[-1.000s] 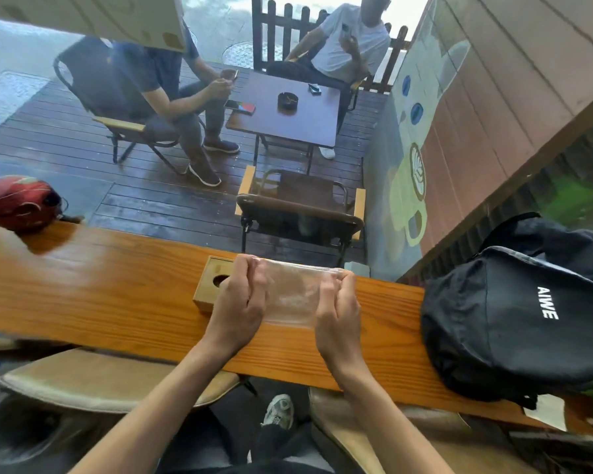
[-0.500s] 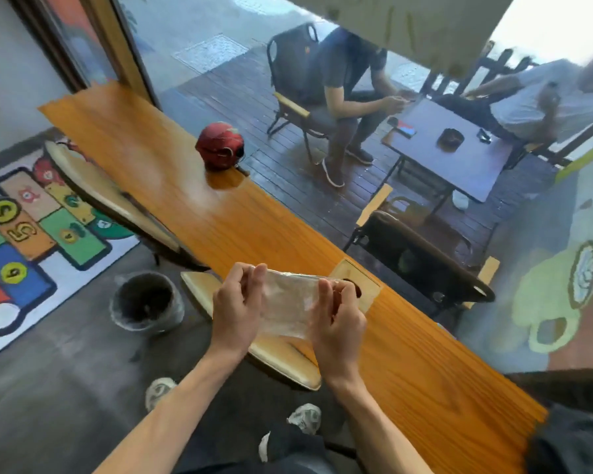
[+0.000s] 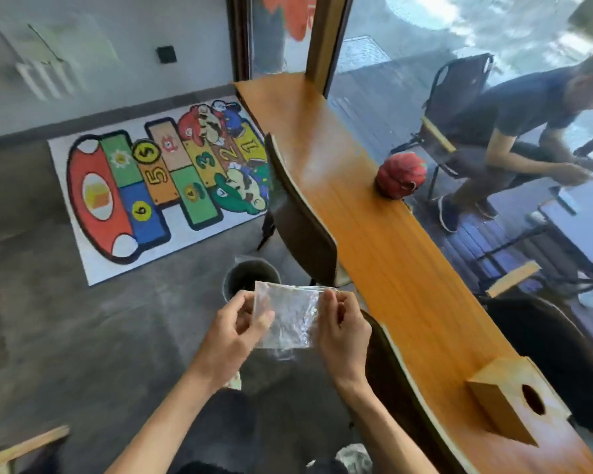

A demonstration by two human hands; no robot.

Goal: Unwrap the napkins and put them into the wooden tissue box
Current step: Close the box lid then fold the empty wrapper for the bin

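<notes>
I hold a clear, crinkled plastic wrapper (image 3: pixel 288 319) stretched between both hands, out over the floor to the left of the counter. My left hand (image 3: pixel 235 331) pinches its left edge and my right hand (image 3: pixel 343 328) pinches its right edge. The wrapper looks empty and see-through. The wooden tissue box (image 3: pixel 514 401), with an oval hole in its top, stands on the long wooden counter (image 3: pixel 384 241) to the lower right, well apart from my hands. No napkins are visible.
A grey bin (image 3: pixel 250 278) stands on the floor just beyond the wrapper. Two dark chairs (image 3: pixel 298 213) are tucked against the counter. A red cap (image 3: pixel 401 176) lies on the counter. A colourful hopscotch mat (image 3: pixel 158 186) covers the floor. A person sits outside the window.
My view has swung left, away from the counter toward the floor. Both hands have carried the wrapper off the box and now hold it just short of the bin.
</notes>
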